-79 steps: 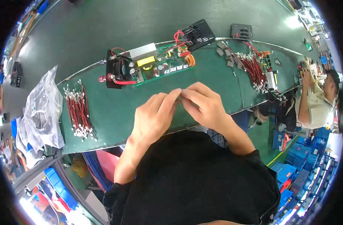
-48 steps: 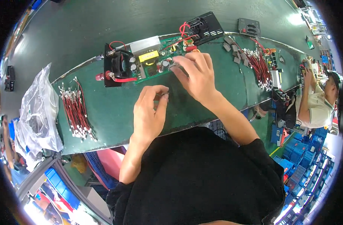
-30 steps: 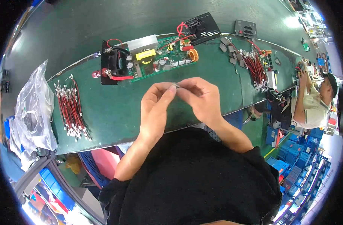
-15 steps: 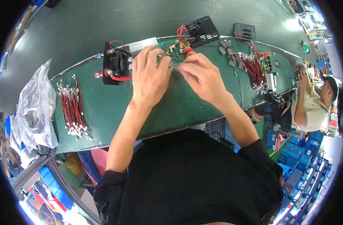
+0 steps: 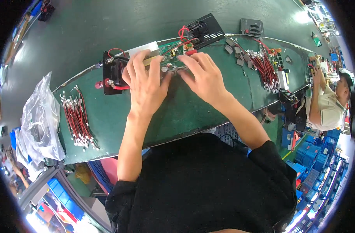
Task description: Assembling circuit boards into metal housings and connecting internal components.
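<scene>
A green circuit board packed with components lies on the bench between my hands. Red and black wires tie it to a black fan panel at its left and a slotted black panel at its far right. My left hand is bent over the board's left part, index finger and thumb closed about its near edge. With thumb and index finger, my right hand pinches the near edge at the right, where a small shiny part shows. My fingers partly hide the board.
Bundled red-and-black leads and a clear plastic bag lie at the left. More red leads, grey blocks and a black vented plate are at the right. A co-worker sits at far right.
The board and its panels have shifted slightly left. My left hand has moved a little left and its fingers have spread; my right index finger has moved farther over the board.
</scene>
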A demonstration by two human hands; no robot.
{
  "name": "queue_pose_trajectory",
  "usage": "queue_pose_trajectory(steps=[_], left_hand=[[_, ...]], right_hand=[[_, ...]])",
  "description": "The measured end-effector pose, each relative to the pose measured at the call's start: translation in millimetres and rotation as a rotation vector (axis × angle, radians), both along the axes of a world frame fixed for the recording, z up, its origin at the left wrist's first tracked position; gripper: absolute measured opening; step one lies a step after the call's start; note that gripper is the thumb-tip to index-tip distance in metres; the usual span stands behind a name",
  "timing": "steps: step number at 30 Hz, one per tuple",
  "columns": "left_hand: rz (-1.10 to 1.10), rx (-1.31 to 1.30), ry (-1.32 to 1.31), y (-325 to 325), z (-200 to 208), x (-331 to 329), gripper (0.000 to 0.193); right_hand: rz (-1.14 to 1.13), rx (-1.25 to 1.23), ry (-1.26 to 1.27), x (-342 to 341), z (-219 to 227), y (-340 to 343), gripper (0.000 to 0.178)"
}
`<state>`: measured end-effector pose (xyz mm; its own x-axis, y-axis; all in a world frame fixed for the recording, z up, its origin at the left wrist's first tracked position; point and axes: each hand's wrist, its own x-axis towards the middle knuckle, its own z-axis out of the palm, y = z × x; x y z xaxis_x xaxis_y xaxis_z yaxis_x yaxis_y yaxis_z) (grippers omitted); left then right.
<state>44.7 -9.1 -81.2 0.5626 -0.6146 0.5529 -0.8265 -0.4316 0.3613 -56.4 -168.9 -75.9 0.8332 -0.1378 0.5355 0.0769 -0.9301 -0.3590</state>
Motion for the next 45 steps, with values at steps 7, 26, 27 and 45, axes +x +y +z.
queue_pose_trajectory(steps=[7,26,27,45], left_hand=[[0.002,0.023,0.057,-3,3,-2,0.054],[-0.042,0.054,-0.014,3,10,-6,0.048],[-0.042,0.056,-0.016,4,13,-4,0.048],[-0.189,0.118,0.077,11,25,10,0.038]], right_hand=[[0.057,-0.083,-0.018,3,-3,-3,0.051],[0.162,-0.005,0.102,13,14,-17,0.044],[0.155,0.005,0.097,13,14,-16,0.045],[0.133,0.071,0.028,4,15,-8,0.037]])
